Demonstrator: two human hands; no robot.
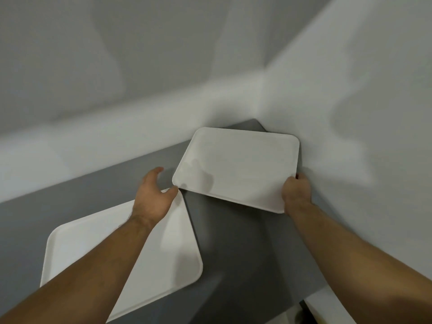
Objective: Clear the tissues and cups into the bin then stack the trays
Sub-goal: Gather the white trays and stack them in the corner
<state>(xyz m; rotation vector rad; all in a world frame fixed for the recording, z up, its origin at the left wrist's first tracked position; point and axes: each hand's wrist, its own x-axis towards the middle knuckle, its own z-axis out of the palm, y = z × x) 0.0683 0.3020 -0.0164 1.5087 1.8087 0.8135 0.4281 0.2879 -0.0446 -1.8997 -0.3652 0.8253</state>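
Note:
Two white trays lie on a grey table [233, 242]. The far tray [238, 164] sits in the corner by the walls, its near edge raised a little. My right hand [296, 191] grips its near right corner. My left hand [154, 195] hovers spread beside its near left corner, the thumb touching or nearly touching that corner. The near tray [163, 258] lies flat at the lower left, partly covered by my left forearm. Both trays are bare. No tissues, cups or bin are in view.
White walls meet in a corner [264, 90] right behind the far tray. A white ledge [105, 141] runs along the table's far side. The table's front edge [268, 307] shows at the lower right, with a white surface [327, 305] beyond it.

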